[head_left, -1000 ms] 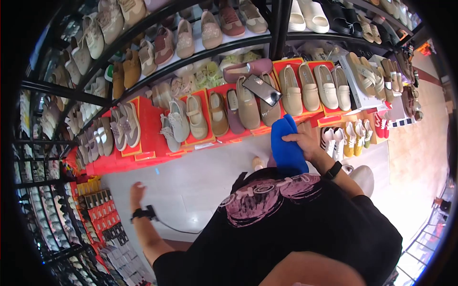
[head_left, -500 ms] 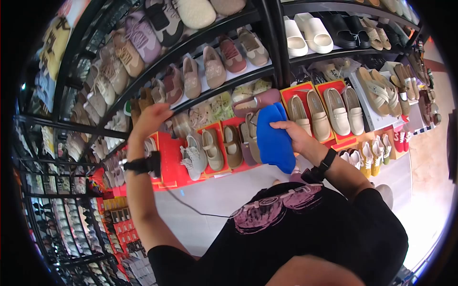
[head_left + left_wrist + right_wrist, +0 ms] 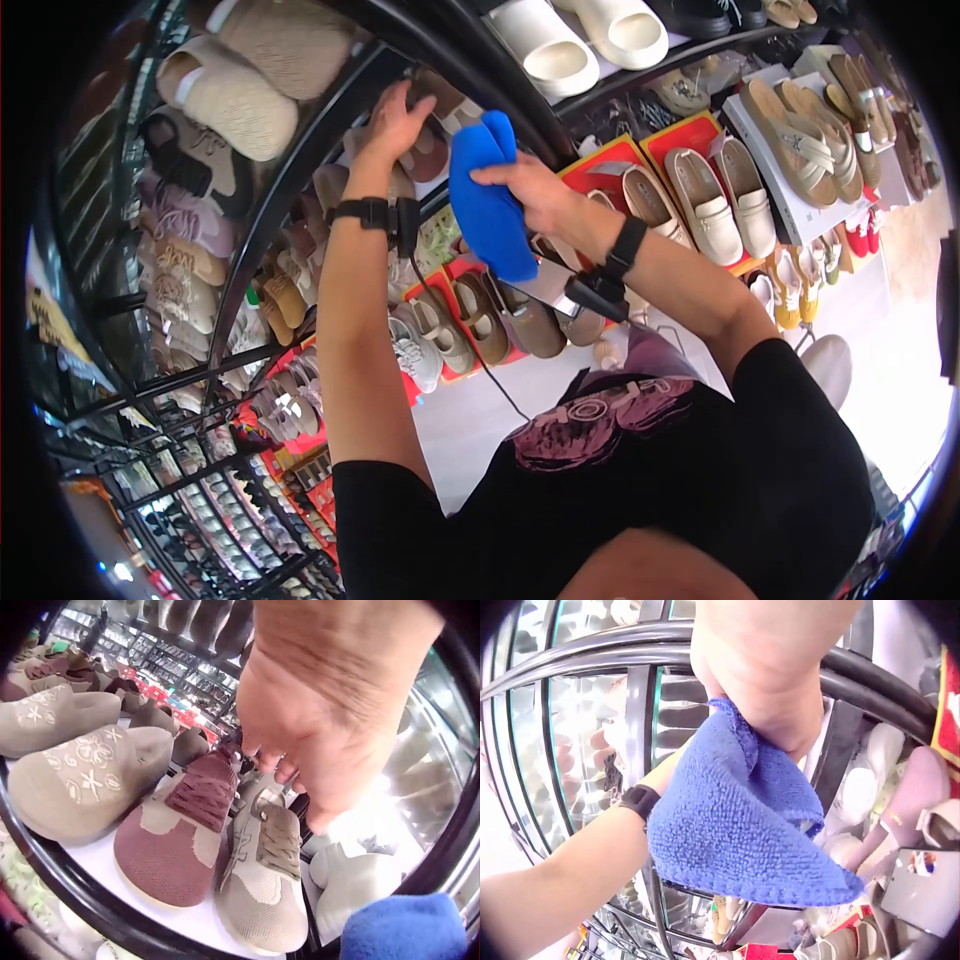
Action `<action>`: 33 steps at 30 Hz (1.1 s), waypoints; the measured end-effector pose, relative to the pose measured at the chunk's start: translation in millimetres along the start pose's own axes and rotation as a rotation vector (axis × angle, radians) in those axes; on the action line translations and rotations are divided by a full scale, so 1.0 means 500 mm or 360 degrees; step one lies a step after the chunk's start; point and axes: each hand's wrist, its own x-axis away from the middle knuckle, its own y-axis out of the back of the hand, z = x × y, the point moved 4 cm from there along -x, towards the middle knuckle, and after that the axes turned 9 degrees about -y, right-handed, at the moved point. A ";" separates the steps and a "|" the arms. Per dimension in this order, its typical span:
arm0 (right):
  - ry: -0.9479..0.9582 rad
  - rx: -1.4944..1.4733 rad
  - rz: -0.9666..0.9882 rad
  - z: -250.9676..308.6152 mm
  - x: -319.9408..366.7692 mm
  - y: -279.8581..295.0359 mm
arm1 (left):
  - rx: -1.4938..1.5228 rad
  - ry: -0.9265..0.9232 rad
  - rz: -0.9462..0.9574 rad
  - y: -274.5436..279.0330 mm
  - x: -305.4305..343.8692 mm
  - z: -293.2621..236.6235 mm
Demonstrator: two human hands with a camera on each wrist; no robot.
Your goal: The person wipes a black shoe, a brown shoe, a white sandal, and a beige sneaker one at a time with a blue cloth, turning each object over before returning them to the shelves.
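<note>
My right hand (image 3: 550, 200) grips a folded blue cloth (image 3: 485, 200) in front of the shelves, thumb on top. In the right wrist view the terry cloth (image 3: 720, 817) hangs from the fingers with its stitched hem low. My left hand (image 3: 398, 122) reaches over the shelf with fingers spread. The left wrist view has this hand (image 3: 315, 735) above the heel end of a beige lace-up sneaker (image 3: 262, 892); the fingertips are partly hidden. Beside that sneaker are a mauve sneaker (image 3: 169, 855) and beige slip-ons (image 3: 82, 784) with white embroidery.
A black shelf post (image 3: 480, 60) rises between the racks, next to cream clogs (image 3: 545, 50). Below, loafers (image 3: 710, 205) stand on red boxes, and sandals (image 3: 800, 140) sit farther right. A phone (image 3: 922, 892) lies on shoes. A cable (image 3: 465, 350) hangs from the left wrist.
My left hand has risen from low at the left up to the shelf of sneakers. The right hand has lifted the blue cloth up and leftward. The head view has shifted closer to the racks.
</note>
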 end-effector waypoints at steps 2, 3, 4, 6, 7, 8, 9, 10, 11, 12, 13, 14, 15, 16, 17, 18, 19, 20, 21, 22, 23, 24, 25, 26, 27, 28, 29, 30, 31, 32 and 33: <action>-0.0051 -0.0017 0.0024 0.013 -0.033 0.008 | -0.0020 -0.0160 0.0045 -0.047 -0.046 0.042; -0.0059 -0.0007 -0.0011 0.014 -0.055 0.018 | -0.0068 -0.0170 0.0007 -0.062 -0.053 0.042; -0.0029 0.0042 -0.0074 0.017 -0.064 0.020 | -0.0117 -0.0185 -0.0046 -0.064 -0.066 0.039; 0.0079 0.0083 -0.0111 0.020 -0.077 0.021 | -0.0022 -0.0257 0.0023 -0.076 -0.082 0.054; 0.0050 0.0086 -0.0118 0.014 -0.089 0.027 | 0.0165 0.0017 0.0049 -0.023 -0.066 -0.040; 0.0120 0.0096 -0.0122 0.014 -0.100 0.032 | -0.0014 -0.0043 -0.0143 -0.031 -0.069 -0.027; 0.0196 0.0107 -0.0125 0.016 -0.106 0.034 | 0.0017 0.0032 0.0023 -0.017 -0.071 -0.046; 0.0181 0.0113 -0.0132 0.016 -0.111 0.039 | 0.0050 0.0105 0.0191 0.001 -0.074 -0.067; 0.0190 0.0134 -0.0135 0.019 -0.107 0.041 | 0.0113 0.0252 0.0177 0.011 -0.067 -0.072; 0.0201 0.0156 -0.0134 0.019 -0.101 0.041 | 0.0280 0.0423 0.0405 0.019 -0.062 -0.076; 0.0208 0.0132 -0.0120 0.016 -0.096 0.040 | 0.0206 0.0322 0.0324 0.033 -0.052 -0.087; 0.0202 0.0139 -0.0119 0.011 -0.089 0.041 | 0.0129 0.0219 0.0241 0.047 -0.040 -0.095; 0.0190 0.0093 -0.0086 0.006 -0.082 0.043 | 0.0130 0.0222 0.0237 0.054 -0.022 -0.093; 0.0187 0.0047 -0.0052 0.006 -0.074 0.045 | 0.0000 0.0094 0.0196 0.062 -0.006 -0.095; 0.0194 0.0059 -0.0037 0.003 -0.046 0.038 | -0.0129 -0.0039 0.0156 0.073 0.009 -0.103; 0.0209 0.0065 -0.0037 0.000 -0.013 0.032 | -0.0128 -0.0051 0.0145 0.092 0.032 -0.121; 0.0214 0.0189 0.0001 -0.004 0.022 0.025 | -0.0342 -0.0251 0.0141 0.113 0.062 -0.151; 0.0217 0.0316 0.0037 -0.012 0.056 0.020 | -0.0555 -0.0448 0.0135 0.133 0.094 -0.180; 0.0229 0.0330 0.0037 -0.020 0.090 0.022 | -0.0483 -0.0477 0.0083 0.145 0.128 -0.191; 0.0171 0.0493 0.0043 -0.037 0.126 0.025 | -0.0408 -0.0503 0.0036 0.149 0.169 -0.199; 0.0111 0.0660 0.0050 -0.054 0.161 0.028 | -0.0365 -0.0543 0.0007 0.151 0.211 -0.209; 0.0099 0.0886 0.0028 -0.068 0.195 0.031 | -0.0326 -0.0582 -0.0028 0.152 0.253 -0.218; 0.0126 0.1027 0.0061 -0.085 0.225 0.030 | -0.0279 -0.0575 -0.0014 0.149 0.297 -0.230; 0.0116 0.1057 0.0060 -0.108 0.251 0.034 | -0.0236 -0.0567 -0.0001 0.144 0.340 -0.241; -0.0002 0.1089 0.0066 -0.138 0.270 0.049 | -0.0167 -0.0528 0.0051 0.134 0.382 -0.243; -0.0023 0.1129 0.0121 -0.164 0.290 0.055 | -0.0100 -0.0491 0.0101 0.125 0.421 -0.244; 0.0031 0.1208 0.0156 -0.188 0.305 0.060 | 0.0015 -0.0428 0.0131 0.117 0.457 -0.248; 0.0080 0.1290 0.0193 -0.213 0.317 0.067 | 0.0011 -0.0419 0.0106 0.111 0.493 -0.251; 0.0079 0.1314 0.0202 -0.240 0.325 0.082 | 0.0108 -0.0373 0.0097 0.102 0.529 -0.250; 0.0063 0.1530 0.0161 -0.268 0.331 0.100 | 0.0205 -0.0328 0.0086 0.093 0.562 -0.248; 0.0047 0.1748 0.0121 -0.286 0.340 0.103 | 0.0205 -0.0314 0.0061 0.081 0.593 -0.246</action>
